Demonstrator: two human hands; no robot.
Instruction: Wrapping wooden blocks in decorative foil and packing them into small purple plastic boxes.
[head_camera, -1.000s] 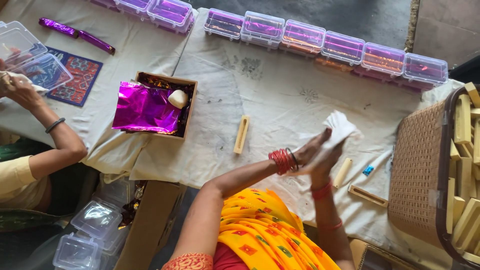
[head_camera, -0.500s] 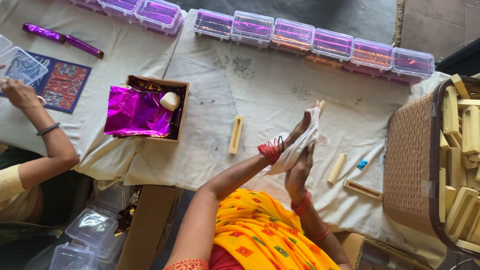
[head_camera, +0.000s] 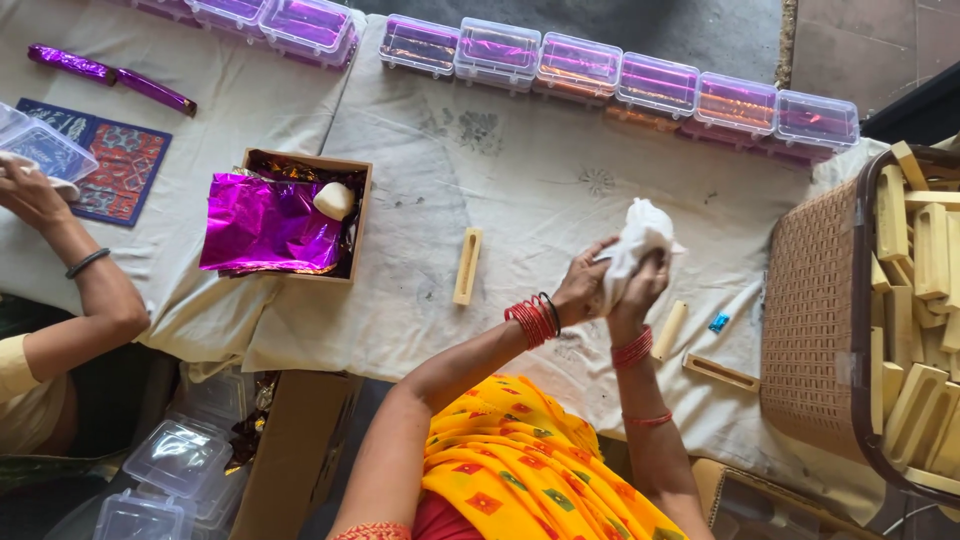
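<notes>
Both hands grip one white cloth (head_camera: 640, 232) above the surface (head_camera: 560, 160): left hand (head_camera: 585, 290) and right hand (head_camera: 640, 285) clamped on it (bunched up). A pale wooden block (head_camera: 467, 265) lies nearby, toward the near edge.

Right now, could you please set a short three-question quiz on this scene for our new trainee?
1. True or false: both hands, left hand and right hand, grip the white cloth.
2. Which one lies in the cardboard box? A) magenta foil B) a pair of scissors C) a green bottle
3. Fill in: the brown woven basket at the right holds pale wooden ____.

Key: 1 true; 2 A; 3 blocks.
</notes>
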